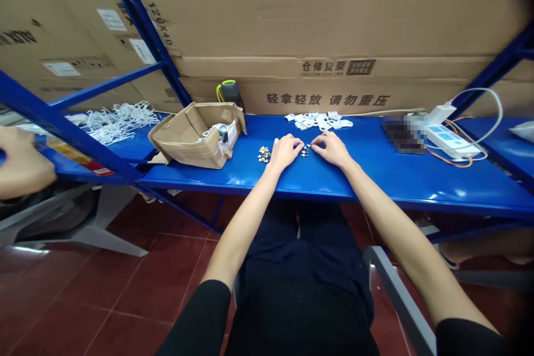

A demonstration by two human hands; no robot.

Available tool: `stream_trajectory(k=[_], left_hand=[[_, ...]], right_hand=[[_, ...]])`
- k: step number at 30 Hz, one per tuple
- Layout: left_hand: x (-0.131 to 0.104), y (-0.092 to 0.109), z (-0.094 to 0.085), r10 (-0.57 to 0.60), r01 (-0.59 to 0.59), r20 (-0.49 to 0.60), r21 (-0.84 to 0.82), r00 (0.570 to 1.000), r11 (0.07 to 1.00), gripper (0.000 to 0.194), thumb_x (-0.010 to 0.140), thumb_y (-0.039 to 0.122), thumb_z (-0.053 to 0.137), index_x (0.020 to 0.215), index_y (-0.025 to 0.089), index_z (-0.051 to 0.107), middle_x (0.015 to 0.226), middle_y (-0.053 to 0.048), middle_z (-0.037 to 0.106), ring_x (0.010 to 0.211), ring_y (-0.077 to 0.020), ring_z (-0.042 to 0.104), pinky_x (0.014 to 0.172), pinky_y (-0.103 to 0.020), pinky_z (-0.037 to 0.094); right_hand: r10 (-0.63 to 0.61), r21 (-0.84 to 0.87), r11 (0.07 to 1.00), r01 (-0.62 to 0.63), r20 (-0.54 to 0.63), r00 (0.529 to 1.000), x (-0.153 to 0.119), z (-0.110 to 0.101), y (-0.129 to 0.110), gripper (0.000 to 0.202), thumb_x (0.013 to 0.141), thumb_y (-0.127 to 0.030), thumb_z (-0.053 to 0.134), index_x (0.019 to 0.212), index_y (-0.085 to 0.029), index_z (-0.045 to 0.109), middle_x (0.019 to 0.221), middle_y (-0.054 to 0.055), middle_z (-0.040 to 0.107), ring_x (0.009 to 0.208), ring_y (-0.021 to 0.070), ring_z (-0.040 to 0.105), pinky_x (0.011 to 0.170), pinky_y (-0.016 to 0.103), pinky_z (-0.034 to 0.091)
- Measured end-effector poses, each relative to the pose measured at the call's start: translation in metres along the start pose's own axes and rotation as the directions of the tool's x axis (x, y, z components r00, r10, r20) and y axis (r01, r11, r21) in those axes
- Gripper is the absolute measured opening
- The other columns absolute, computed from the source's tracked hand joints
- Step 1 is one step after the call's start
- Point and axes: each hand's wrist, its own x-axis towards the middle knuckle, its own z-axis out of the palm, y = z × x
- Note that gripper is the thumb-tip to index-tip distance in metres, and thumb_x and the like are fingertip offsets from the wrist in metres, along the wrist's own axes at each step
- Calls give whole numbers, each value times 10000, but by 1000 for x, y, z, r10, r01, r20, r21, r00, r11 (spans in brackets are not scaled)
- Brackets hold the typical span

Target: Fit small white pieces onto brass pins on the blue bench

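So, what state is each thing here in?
Small parts: loose, in two clusters.
Left hand: fingers bent beside them, grip unclear.
Right hand: fingers bent likewise, grip unclear.
Carton: open, partly filled.
Bottle: standing.
White pieces: loosely piled.
Power strip: lying flat, adapter apparently plugged in.
White wires: heaped.
Dark thing: pixelated, unclear.
Other person's hand: blurred, unclear.

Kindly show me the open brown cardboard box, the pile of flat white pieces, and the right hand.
Open brown cardboard box (189, 154): head view, front wall.
Pile of flat white pieces (322, 122): head view, middle pieces.
Right hand (332, 148): head view, back of hand.
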Motion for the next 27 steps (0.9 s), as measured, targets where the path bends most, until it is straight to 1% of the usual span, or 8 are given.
stream_trajectory(k=[5,11,18,27], left_hand=[[1,-1,1,3,-3,14,-8,1000,1000,277,1092,405,573,1146,293,820,1170,-69,725,1152,-265,659,1033,-403,425],[1,-1,-1,1,0,23,-36,1000,999,202,1058,381,649,1081,280,822,1139,-56,723,1128,-257,666,1019,-392,429],[0,-1,-3,8,-6,27,-74,1000,997,200,1051,400,665,1105,285,820,1113,-47,739,1097,-246,668,995,-375,430],[-1,3,-8,-3,7,38,-93,999,996,210,1064,363,638,1104,269,822,1145,-51,754,1127,-246,669,1005,-366,432]], right_hand=[[-3,-6,1000,3,26,1000,0,0,-1,194,941,-335,638,996,-240,798,981,91,678,1024,293,630,889,423,509],[-22,-2,1000,22,42,999,1,-1,-4,186,940,-329,637,977,-237,794,973,86,685,993,278,631,857,393,497],[-42,31,999,41,43,998,0,-2,-7,205,956,-376,644,974,-240,797,992,89,695,992,275,641,848,386,503],[-52,38,998,51,52,997,2,-2,-9,215,961,-389,648,964,-238,801,1009,88,709,946,264,639,835,385,504]])
